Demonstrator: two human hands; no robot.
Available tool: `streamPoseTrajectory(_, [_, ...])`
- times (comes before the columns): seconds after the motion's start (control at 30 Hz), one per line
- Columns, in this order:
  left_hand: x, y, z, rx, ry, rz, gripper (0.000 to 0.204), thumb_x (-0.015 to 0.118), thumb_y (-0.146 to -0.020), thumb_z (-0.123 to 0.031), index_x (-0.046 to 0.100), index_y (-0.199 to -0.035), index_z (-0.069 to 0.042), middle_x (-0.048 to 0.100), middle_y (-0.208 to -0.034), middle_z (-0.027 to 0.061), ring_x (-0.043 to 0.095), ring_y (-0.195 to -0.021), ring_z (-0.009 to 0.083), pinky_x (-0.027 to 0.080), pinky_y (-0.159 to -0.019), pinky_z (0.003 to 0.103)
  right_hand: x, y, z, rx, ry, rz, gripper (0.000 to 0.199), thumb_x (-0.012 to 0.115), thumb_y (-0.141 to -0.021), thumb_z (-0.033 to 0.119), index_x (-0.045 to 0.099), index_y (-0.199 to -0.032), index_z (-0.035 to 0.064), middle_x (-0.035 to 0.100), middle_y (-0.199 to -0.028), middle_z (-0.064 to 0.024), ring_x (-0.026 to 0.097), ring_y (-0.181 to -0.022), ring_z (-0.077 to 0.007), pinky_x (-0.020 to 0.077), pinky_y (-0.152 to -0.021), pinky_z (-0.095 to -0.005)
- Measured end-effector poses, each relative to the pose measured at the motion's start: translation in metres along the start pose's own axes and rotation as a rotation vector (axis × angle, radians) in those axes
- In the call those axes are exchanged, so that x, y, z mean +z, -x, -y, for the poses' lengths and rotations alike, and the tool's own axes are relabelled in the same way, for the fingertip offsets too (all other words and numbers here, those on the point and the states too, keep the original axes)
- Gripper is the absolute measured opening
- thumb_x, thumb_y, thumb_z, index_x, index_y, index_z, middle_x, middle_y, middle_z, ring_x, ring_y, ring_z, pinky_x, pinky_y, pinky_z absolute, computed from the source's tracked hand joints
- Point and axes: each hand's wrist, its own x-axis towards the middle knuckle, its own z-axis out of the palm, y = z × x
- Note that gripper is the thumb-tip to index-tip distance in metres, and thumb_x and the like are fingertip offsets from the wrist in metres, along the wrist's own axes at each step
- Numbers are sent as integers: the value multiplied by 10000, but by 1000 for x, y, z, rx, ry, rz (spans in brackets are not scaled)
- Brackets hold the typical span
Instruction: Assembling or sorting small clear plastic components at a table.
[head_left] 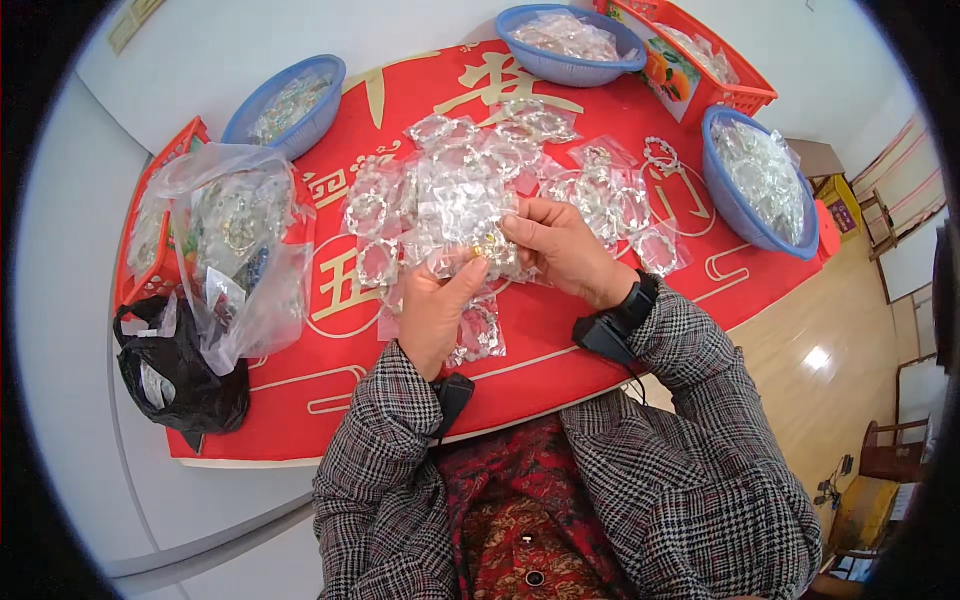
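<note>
My left hand (432, 318) and my right hand (566, 248) are close together above the middle of the table. Both pinch a small clear plastic bag (462, 212), thumbs on the near side, and glare hides much of what is inside. A small gold-coloured bit shows by my left thumb. Under and around my hands lies a loose pile of bagged beaded bracelets (515, 150), pale and silvery. One bagged bracelet (480, 330) rests just right of my left wrist, and another (655, 248) lies to the right of my right hand.
A red cloth (530, 385) with gold characters covers the table. Blue basins (240, 125) of bagged items stand along its edges, with red plastic baskets (745, 98) at left and far right. On the left sit a large clear bag (262, 300) and a black bag (205, 395).
</note>
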Motion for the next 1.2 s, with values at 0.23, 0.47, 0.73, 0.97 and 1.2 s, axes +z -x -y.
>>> streamPoseTrajectory(0.23, [-4,-2,5,19,33,-41,144,620,-813,-103,605,-920,-8,617,-849,24,559,-736,76,453,-677,204,1,1,-1,-14,8,63,107,575,-840,145,584,-857,40,528,-660,39,434,-536,-23,341,-472,-172])
streamPoseTrajectory(0.47, [0,-1,3,-4,-11,-21,164,620,-813,-106,600,-938,-3,614,-868,36,556,-755,82,454,-684,217,-4,2,-3,13,23,161,243,531,-852,82,541,-1080,-2,593,-1008,-32,556,-869,-81,457,-772,-243])
streamPoseTrajectory(0.73, [-3,-6,7,-16,25,-21,168,584,-826,-97,593,-970,-11,611,-834,37,558,-689,89,474,-634,221,-5,0,-1,-92,302,194,220,523,-857,91,547,-1058,7,590,-918,-7,540,-800,-69,442,-712,-221])
streamPoseTrajectory(0.97, [-8,-4,8,-15,-48,13,168,564,-834,-92,589,-979,-11,618,-850,52,581,-714,106,498,-632,242,-3,3,-1,-404,892,176,119,555,-852,142,603,-863,33,546,-742,15,479,-658,-71,405,-574,-246])
streamPoseTrajectory(1.2, [-11,-2,9,-19,45,-133,160,533,-869,-154,588,-941,-22,585,-729,22,549,-642,91,475,-608,225,2,20,48,-119,475,3,176,540,-855,167,584,-784,12,532,-640,-3,476,-594,-76,400,-541,-239])
